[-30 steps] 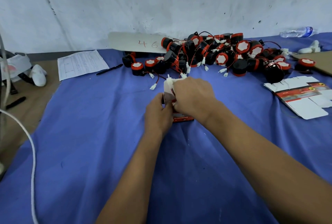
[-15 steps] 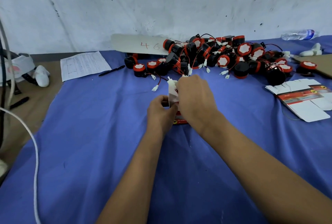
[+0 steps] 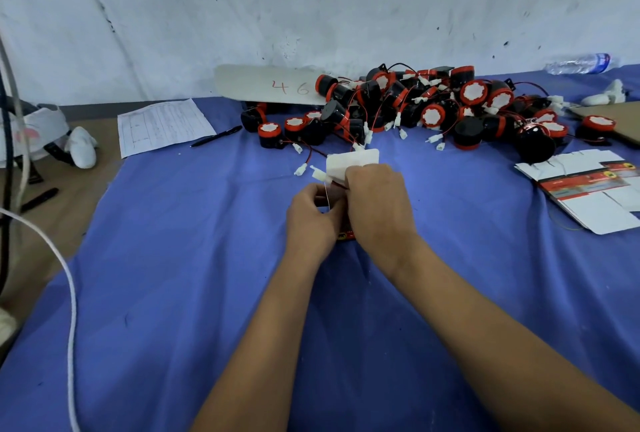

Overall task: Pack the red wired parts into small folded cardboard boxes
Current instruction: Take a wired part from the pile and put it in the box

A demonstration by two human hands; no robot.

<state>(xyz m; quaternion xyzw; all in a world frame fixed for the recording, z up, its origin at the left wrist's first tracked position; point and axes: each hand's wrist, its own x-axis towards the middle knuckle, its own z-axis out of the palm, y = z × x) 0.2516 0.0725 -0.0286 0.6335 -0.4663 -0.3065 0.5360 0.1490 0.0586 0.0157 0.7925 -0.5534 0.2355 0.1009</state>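
Both hands meet at mid-bench over one small box (image 3: 346, 236): left hand (image 3: 313, 220) curled round its left side, right hand (image 3: 375, 204) curled over the top, pinching at the white flap (image 3: 351, 162). Red wire and a white plug (image 3: 319, 175) poking out left of the flap, not tucked in. Risk, by judgement: flap shut on the wire, pinched or kinked; plug left hanging out; thin card creased or torn if forced. Part itself hidden behind the hands, so whether fully seated cannot be told; most of the box covered too. Flat boxes (image 3: 588, 189) far right, cut off by the edge. Farther, pile of parts (image 3: 433, 109), wires tangled, liable to drag neighbours when one is pulled.
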